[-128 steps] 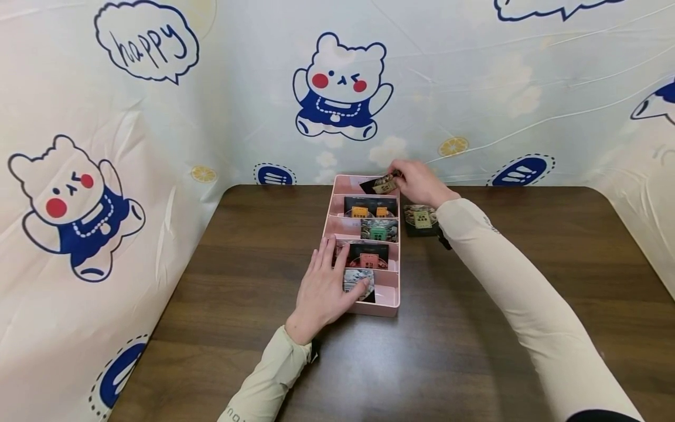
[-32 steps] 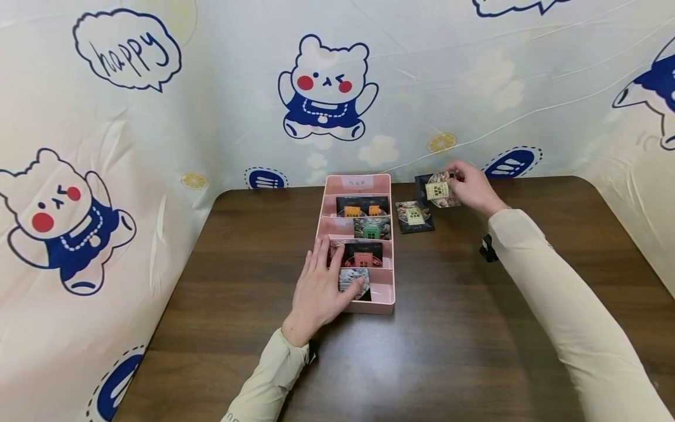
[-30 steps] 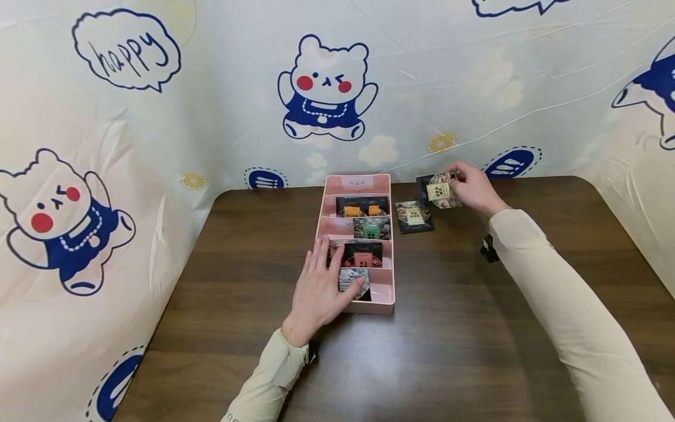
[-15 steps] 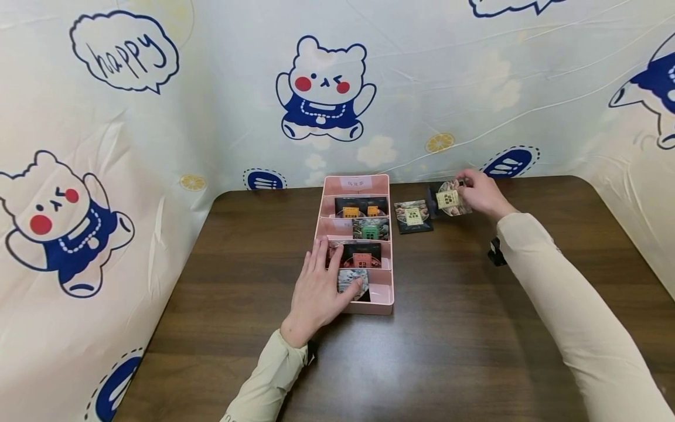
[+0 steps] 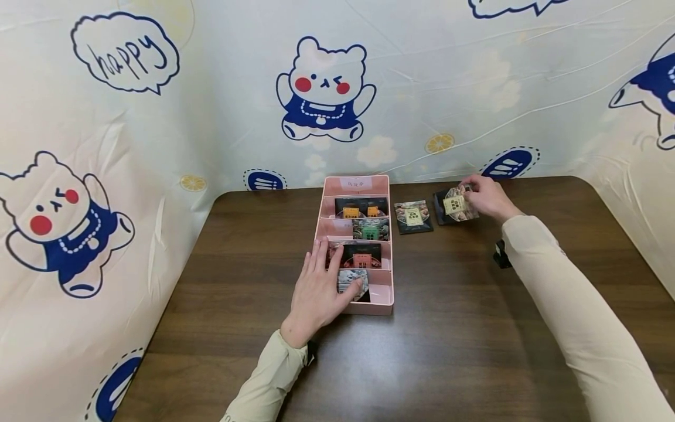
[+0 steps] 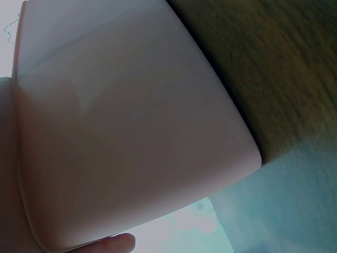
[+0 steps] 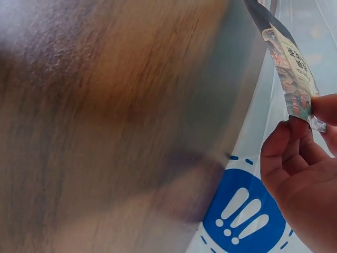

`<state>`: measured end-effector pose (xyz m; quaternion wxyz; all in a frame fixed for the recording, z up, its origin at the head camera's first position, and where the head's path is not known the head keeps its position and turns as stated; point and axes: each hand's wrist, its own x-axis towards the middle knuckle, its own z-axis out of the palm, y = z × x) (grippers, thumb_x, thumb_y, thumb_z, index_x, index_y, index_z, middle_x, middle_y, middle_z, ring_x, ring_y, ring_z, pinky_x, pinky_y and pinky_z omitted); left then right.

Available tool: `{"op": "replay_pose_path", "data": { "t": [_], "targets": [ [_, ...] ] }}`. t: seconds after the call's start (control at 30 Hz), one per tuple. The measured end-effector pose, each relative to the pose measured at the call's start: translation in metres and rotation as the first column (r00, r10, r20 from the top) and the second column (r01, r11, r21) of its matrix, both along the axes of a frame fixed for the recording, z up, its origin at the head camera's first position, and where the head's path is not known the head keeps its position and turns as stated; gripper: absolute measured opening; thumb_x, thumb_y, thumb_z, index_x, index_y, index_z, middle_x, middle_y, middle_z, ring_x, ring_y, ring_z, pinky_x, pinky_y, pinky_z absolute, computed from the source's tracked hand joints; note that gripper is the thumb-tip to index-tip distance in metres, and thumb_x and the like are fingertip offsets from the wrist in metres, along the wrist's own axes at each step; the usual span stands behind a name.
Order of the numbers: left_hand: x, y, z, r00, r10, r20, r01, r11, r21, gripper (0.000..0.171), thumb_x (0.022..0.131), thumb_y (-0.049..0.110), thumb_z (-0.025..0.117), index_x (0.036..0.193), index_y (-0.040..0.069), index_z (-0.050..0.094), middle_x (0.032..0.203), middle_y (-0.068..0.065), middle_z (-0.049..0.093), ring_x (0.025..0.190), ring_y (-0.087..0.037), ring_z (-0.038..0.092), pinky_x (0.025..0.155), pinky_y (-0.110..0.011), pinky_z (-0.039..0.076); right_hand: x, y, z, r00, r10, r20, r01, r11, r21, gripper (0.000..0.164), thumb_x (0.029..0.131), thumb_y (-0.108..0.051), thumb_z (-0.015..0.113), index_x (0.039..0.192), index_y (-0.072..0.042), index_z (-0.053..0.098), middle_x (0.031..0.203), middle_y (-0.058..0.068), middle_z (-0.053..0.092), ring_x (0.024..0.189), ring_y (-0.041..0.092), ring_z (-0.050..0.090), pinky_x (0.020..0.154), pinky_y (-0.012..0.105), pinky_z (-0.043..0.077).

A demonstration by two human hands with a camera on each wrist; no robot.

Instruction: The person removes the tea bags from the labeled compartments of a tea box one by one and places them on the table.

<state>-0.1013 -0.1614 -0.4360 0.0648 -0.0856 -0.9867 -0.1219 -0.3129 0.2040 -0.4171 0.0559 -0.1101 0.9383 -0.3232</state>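
The packet (image 5: pixel 453 205), upper right of the head view, is pinched at its right edge between thumb and fingers of the right hand (image 5: pixel 490 198); whether its underside touches the table (image 5: pixel 448 334) I cannot tell. Just left of it, a second packet (image 5: pixel 413 217) with a similar pale yellow panel lies flat, clear of both hands. From this layout, the work looks well along for the pair: one set down, one not yet released. At centre stands the pink tray (image 5: pixel 364 309), its top compartment showing a paper label (image 5: pixel 355 183); the four below hold, going down, orange packets (image 5: pixel 361 205), a green packet (image 5: pixel 371 229), red packets (image 5: pixel 364 256) and a blue packet (image 5: pixel 350 275), apparently left alone. The left hand (image 5: pixel 315 290) lies over the tray's lower left edge, fingers straight and spread. As for writing, the label's Chinese characters are too small to be sure of; in the right wrist view, "TEA" seems to stand upside down on the packet, and no brand can be made out. Behind, the cloth (image 5: pixel 237 88) bears "happy" at upper left and exclamation marks in a blue oval (image 7: pixel 243 211)
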Motion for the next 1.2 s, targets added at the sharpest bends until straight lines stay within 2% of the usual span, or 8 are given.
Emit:
{"op": "replay_pose_path", "data": {
  "t": [0.3, 0.63, 0.9, 1.2],
  "targets": [
    [0.001, -0.001, -0.001, 1.0, 0.0, -0.013, 0.0, 1.0, -0.002, 0.081, 0.088, 0.066, 0.045, 0.147, 0.011, 0.041, 0.158, -0.02, 0.025, 0.147, -0.035, 0.023, 0.12, -0.048, 0.019, -0.001, 0.002, -0.005, 0.997, -0.007, 0.08, 0.008, 1.0, -0.007, 0.04, 0.097, -0.018, 0.048, 0.133, 0.002, 0.048, 0.117, 0.031, 0.057, 0.095, 0.035, 0.057, 0.066, 0.031, 0.046],
    [0.0, -0.001, 0.0, 1.0, 0.006, 0.012, -0.006, 1.0, 0.008, 0.081, 0.088, 0.068, 0.043, 0.148, 0.013, 0.039, 0.159, -0.018, 0.022, 0.149, -0.031, 0.02, 0.121, -0.046, 0.017, 0.0, 0.004, -0.01, 0.999, -0.023, 0.047, 0.023, 1.0, 0.004, 0.041, 0.095, -0.015, 0.051, 0.129, 0.008, 0.05, 0.108, 0.027, 0.058, 0.091, 0.033, 0.055, 0.067, 0.03, 0.044],
    [-0.001, 0.0, 0.001, 1.0, 0.005, 0.009, -0.005, 1.0, 0.009, 0.079, 0.089, 0.066, 0.044, 0.148, 0.013, 0.04, 0.158, -0.019, 0.024, 0.149, -0.029, 0.02, 0.121, -0.046, 0.016, -0.001, 0.007, -0.015, 0.998, -0.023, 0.065, 0.021, 0.999, 0.029, 0.044, 0.096, -0.014, 0.05, 0.132, 0.01, 0.046, 0.113, 0.031, 0.056, 0.097, 0.037, 0.055, 0.08, 0.044, 0.046],
    [0.0, -0.001, 0.0, 1.0, 0.002, 0.013, -0.002, 1.0, 0.011, 0.08, 0.088, 0.066, 0.044, 0.148, 0.013, 0.039, 0.159, -0.019, 0.023, 0.15, -0.029, 0.019, 0.121, -0.046, 0.016, -0.002, 0.008, -0.018, 0.995, -0.013, 0.098, 0.008, 0.999, 0.05, 0.053, 0.088, -0.009, 0.048, 0.137, 0.011, 0.039, 0.118, 0.032, 0.051, 0.103, 0.041, 0.05, 0.091, 0.054, 0.042]
  ]
}}
